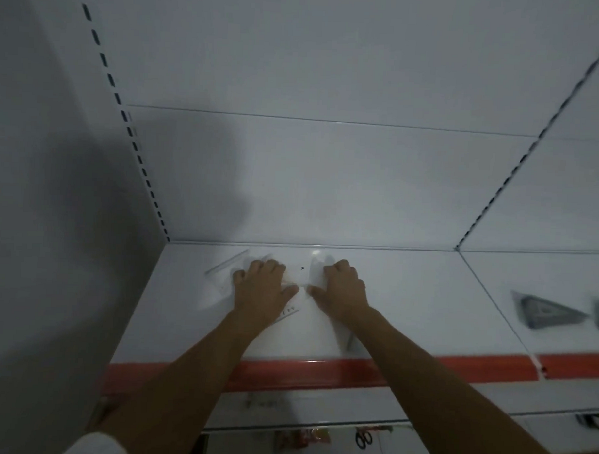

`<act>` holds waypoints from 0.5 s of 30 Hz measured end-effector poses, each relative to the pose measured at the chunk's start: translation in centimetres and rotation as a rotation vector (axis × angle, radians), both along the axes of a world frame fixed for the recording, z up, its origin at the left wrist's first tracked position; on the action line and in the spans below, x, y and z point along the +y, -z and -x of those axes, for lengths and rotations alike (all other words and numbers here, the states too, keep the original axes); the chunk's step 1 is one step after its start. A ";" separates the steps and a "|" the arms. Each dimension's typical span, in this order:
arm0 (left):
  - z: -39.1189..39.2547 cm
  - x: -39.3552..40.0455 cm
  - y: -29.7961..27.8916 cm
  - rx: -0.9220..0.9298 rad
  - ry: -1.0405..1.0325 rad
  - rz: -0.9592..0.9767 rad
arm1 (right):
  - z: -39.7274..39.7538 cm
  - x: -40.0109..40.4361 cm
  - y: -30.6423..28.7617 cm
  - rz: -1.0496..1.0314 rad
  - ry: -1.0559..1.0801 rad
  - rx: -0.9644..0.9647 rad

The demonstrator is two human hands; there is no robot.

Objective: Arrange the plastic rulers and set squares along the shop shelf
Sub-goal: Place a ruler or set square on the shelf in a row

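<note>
The clear plastic rulers and set squares [290,311] are lying flat near the back of the white shelf [407,298], hard to make out against it, with the left hand [263,286] and right hand [343,286] resting on them side by side, fingers curled down and pressing rather than gripping. In my judgement the pieces are being squared up, so both hands should be sliding them evenly, keeping edges parallel to the red shelf lip [320,370], well apart from the dark set square [546,312] lying in the next bay
</note>
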State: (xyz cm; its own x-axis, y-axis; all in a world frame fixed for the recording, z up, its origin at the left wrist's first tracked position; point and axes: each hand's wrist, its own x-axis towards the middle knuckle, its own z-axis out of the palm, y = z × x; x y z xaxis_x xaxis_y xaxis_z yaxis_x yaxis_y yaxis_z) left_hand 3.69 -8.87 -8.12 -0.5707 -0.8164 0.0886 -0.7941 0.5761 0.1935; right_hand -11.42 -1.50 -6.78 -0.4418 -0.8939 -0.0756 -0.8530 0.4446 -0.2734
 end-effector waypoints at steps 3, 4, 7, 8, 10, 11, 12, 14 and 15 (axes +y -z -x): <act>0.1 0.1 0.7 0.131 -0.013 0.022 | 0.5 -0.6 -0.7 -0.054 0.017 -0.084; 0.2 0.1 0.8 0.165 -0.012 0.022 | 0.9 -0.8 -0.9 -0.079 0.021 -0.118; 0.3 -0.1 1.2 0.185 -0.006 0.016 | 1.6 -1.2 -1.5 -0.127 0.034 -0.204; 0.4 -0.1 1.2 0.172 -0.002 0.021 | 1.7 -1.2 -1.6 -0.132 0.041 -0.227; 0.4 -0.2 1.4 0.145 0.008 0.040 | 1.7 -1.1 -1.6 -0.144 0.039 -0.248; 0.4 -0.2 1.4 0.145 0.011 0.053 | 1.7 -1.0 -1.7 -0.148 0.031 -0.251; 0.4 -0.2 1.4 0.147 0.015 0.066 | 1.8 -0.9 -1.7 -0.144 0.024 -0.254; 0.4 -0.1 1.6 0.145 0.031 0.089 | 1.9 -0.6 -1.6 -0.124 0.016 -0.270; 0.5 -0.1 1.7 0.158 0.037 0.095 | 1.9 -0.5 -1.5 -0.114 0.009 -0.279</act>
